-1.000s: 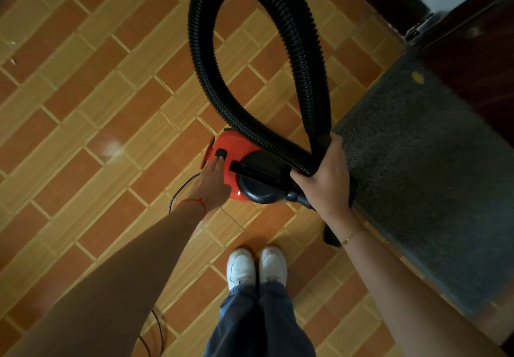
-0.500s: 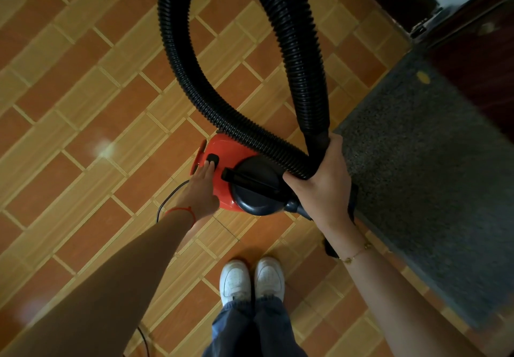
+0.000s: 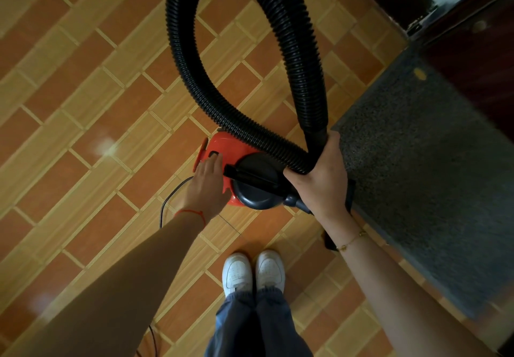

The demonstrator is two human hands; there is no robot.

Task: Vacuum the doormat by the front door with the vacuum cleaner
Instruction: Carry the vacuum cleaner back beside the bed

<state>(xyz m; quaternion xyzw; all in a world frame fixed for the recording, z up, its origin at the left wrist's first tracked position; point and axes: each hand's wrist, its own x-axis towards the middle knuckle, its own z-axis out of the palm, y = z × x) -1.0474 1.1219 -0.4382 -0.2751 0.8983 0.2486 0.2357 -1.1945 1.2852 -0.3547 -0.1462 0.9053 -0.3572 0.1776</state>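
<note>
Red-and-black vacuum cleaner (image 3: 236, 173), ribbed hose (image 3: 292, 50) looping overhead.

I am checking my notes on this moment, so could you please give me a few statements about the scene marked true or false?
1. The right hand grips the black hose. True.
2. The left hand rests on the doormat. False: it rests on the red vacuum cleaner, fingertips at its black button.
3. The vacuum cleaner stands on the doormat. False: it stands on the tiled floor beside it.
4. The person wears white shoes. True.
</note>
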